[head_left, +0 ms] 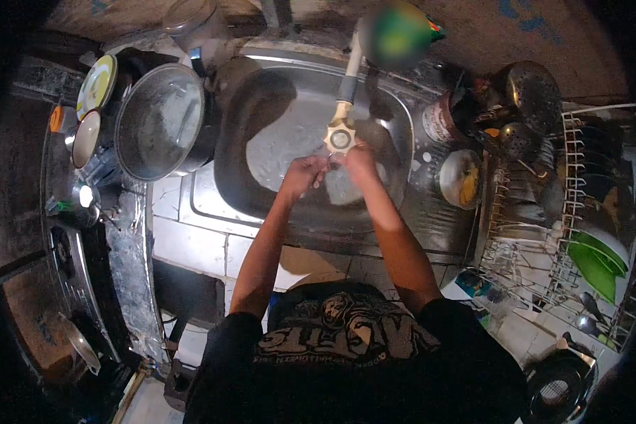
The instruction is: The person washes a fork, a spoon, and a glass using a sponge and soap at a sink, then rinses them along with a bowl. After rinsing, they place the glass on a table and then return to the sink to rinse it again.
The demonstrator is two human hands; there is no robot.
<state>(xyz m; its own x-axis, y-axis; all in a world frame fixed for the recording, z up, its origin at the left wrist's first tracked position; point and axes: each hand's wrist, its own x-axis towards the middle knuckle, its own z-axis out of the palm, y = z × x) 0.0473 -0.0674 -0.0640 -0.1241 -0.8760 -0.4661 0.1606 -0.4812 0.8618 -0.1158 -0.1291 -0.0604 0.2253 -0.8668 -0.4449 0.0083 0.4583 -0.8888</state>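
Both hands are over a metal sink, just below a beige tap with a scalloped, round head. My left hand is on the left, its fingers bent inward. My right hand is close beside it, at the lower right of the tap head, with its fingers curled. The fingertips of the two hands nearly meet around something small and thin that I cannot make out. Wet, bright patches show on the sink floor under the hands.
A large metal pot stands left of the sink, with a plate and bowl beyond it. On the right are a bowl with a yellow item, a printed container, strainers and a wire dish rack.
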